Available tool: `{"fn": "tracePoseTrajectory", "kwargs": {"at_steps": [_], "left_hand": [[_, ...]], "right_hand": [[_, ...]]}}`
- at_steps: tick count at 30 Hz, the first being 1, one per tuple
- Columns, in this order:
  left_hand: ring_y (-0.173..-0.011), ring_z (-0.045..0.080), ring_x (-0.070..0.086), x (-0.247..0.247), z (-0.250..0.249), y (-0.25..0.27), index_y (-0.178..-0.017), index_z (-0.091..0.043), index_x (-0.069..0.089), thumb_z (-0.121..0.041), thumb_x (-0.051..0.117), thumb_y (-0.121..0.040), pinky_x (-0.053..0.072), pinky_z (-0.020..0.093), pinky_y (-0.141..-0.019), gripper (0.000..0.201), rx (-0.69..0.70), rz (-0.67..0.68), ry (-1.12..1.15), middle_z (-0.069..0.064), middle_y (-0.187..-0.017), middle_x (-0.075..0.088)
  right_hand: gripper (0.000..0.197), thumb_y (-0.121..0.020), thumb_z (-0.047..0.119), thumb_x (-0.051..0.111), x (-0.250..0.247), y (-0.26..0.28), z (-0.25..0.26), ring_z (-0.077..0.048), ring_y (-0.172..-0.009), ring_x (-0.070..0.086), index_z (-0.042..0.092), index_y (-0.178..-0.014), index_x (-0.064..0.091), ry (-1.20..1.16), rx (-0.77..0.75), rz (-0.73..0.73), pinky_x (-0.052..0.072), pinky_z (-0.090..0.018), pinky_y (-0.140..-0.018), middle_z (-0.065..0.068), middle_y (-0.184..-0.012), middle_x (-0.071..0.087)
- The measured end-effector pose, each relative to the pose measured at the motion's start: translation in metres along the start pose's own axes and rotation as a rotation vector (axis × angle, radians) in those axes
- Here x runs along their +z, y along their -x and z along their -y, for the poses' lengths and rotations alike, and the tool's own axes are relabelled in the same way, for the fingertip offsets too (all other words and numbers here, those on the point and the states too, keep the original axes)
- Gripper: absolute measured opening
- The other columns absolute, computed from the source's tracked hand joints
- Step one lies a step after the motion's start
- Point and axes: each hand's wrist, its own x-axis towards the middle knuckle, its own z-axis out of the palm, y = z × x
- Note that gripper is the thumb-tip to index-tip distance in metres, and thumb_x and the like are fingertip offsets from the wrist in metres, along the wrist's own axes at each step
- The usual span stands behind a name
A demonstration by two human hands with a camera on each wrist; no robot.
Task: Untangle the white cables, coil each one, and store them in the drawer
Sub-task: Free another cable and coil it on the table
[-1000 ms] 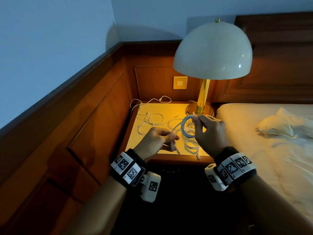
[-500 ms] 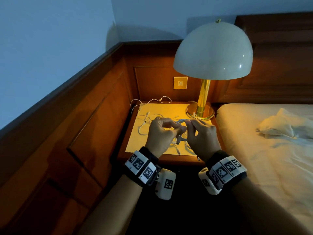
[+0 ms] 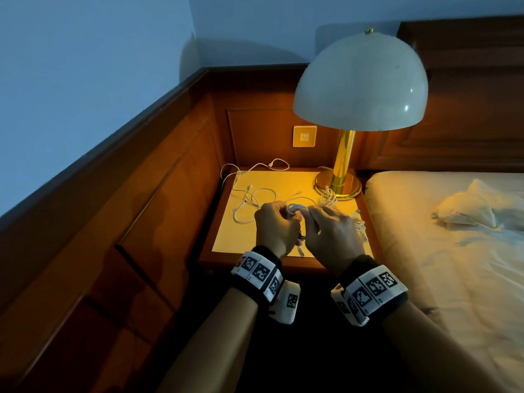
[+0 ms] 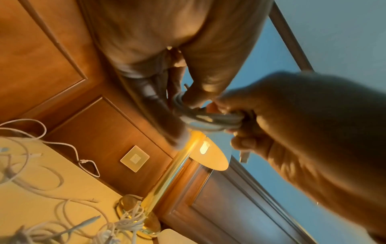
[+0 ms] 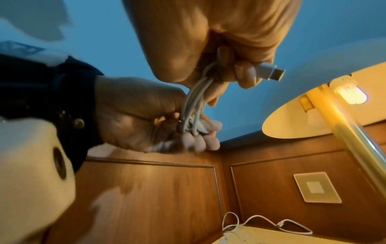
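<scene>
Both hands hold one coiled white cable above the bedside table.

The left hand (image 3: pixel 276 226) and right hand (image 3: pixel 330 234) sit close together, fingers curled round the coil (image 3: pixel 296 208) held between them; its plug (image 5: pixel 269 72) juts from the right hand's fingers. Loose cables (image 3: pixel 249 199) lie on the bedside table (image 3: pixel 226 242) to the far left, with another bundle (image 3: pixel 329 198) near the lamp (image 3: pixel 360 83) base.
</scene>
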Motion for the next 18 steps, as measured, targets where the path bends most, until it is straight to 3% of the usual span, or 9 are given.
{"fn": "tracePoseTrajectory", "kwargs": {"at_steps": [2, 4, 7, 11, 13, 15, 16, 18], "left_hand": [[-0.047, 0.015, 0.040, 0.002, 0.004, -0.001, -0.064, -0.010, 0.050, -0.009, 0.062, -0.080, 0.039, 0.032, -0.044, 0.020, 0.022, -0.002, -0.100, 0.001, -0.054, 0.052], [-0.049, 0.009, 0.036, 0.005, 0.007, -0.002, -0.071, -0.012, 0.046, -0.005, 0.060, -0.082, 0.032, 0.024, -0.044, 0.020, -0.018, 0.056, -0.062, -0.002, -0.059, 0.049], [-0.049, 0.001, 0.045, 0.008, 0.011, -0.006, -0.079, -0.012, 0.045, 0.003, 0.056, -0.087, 0.039, 0.018, -0.046, 0.020, -0.077, 0.104, 0.114, -0.001, -0.064, 0.050], [-0.059, 0.018, 0.057, 0.009, 0.017, -0.011, -0.090, -0.007, 0.053, 0.011, 0.051, -0.090, 0.050, 0.032, -0.054, 0.018, -0.199, 0.165, 0.375, 0.010, -0.071, 0.058], [-0.062, 0.025, 0.055, 0.012, 0.018, -0.012, -0.094, -0.005, 0.059, 0.004, 0.051, -0.090, 0.048, 0.036, -0.061, 0.013, -0.151, 0.211, 0.333, 0.013, -0.076, 0.059], [-0.076, 0.030, 0.058, 0.013, 0.018, -0.014, -0.092, -0.011, 0.065, -0.013, 0.053, -0.089, 0.049, 0.040, -0.074, 0.012, -0.082, 0.302, 0.241, 0.011, -0.084, 0.062], [-0.079, 0.024, 0.061, 0.012, 0.018, -0.016, -0.094, -0.012, 0.066, -0.017, 0.054, -0.090, 0.050, 0.036, -0.077, 0.013, -0.080, 0.356, 0.226, 0.010, -0.087, 0.063], [-0.061, 0.011, 0.054, 0.008, 0.017, -0.020, -0.101, -0.004, 0.064, -0.013, 0.054, -0.097, 0.045, 0.022, -0.060, 0.013, -0.122, 0.451, 0.271, 0.006, -0.076, 0.057]], "right_hand": [[0.035, -0.100, 0.026, 0.048, 0.005, 0.000, 0.001, -0.025, -0.054, 0.045, 0.009, -0.073, 0.059, -0.044, 0.017, 0.006, 0.039, -0.042, -0.047, -0.006, -0.062, 0.052], [0.037, -0.099, 0.025, 0.050, 0.005, -0.002, -0.001, -0.024, -0.050, 0.043, 0.006, -0.069, 0.060, -0.110, 0.052, 0.015, 0.037, -0.041, -0.047, -0.005, -0.057, 0.051], [0.039, -0.099, 0.025, 0.052, 0.001, -0.004, -0.002, -0.020, -0.047, 0.046, 0.006, -0.067, 0.062, -0.217, 0.129, 0.055, 0.037, -0.037, -0.046, -0.003, -0.054, 0.053], [0.037, -0.099, 0.014, 0.058, -0.007, -0.004, 0.000, -0.009, -0.042, 0.041, 0.012, -0.062, 0.059, -0.329, 0.212, 0.085, 0.024, -0.013, -0.044, 0.012, -0.048, 0.044], [0.038, -0.098, 0.015, 0.060, -0.009, -0.003, -0.002, -0.011, -0.043, 0.036, 0.014, -0.060, 0.056, -0.315, 0.228, 0.070, 0.021, -0.014, -0.044, 0.010, -0.047, 0.040], [0.038, -0.097, 0.018, 0.062, -0.009, -0.005, -0.006, -0.011, -0.045, 0.033, 0.014, -0.060, 0.057, -0.312, 0.280, 0.026, 0.022, -0.019, -0.044, 0.008, -0.048, 0.039], [0.037, -0.097, 0.019, 0.061, -0.009, -0.006, -0.007, -0.011, -0.045, 0.032, 0.012, -0.061, 0.058, -0.311, 0.310, 0.002, 0.025, -0.023, -0.044, 0.007, -0.048, 0.040], [0.037, -0.098, 0.022, 0.060, -0.010, -0.009, -0.009, -0.010, -0.047, 0.029, 0.008, -0.064, 0.062, -0.315, 0.370, -0.036, 0.029, -0.034, -0.046, 0.003, -0.049, 0.041]]}}
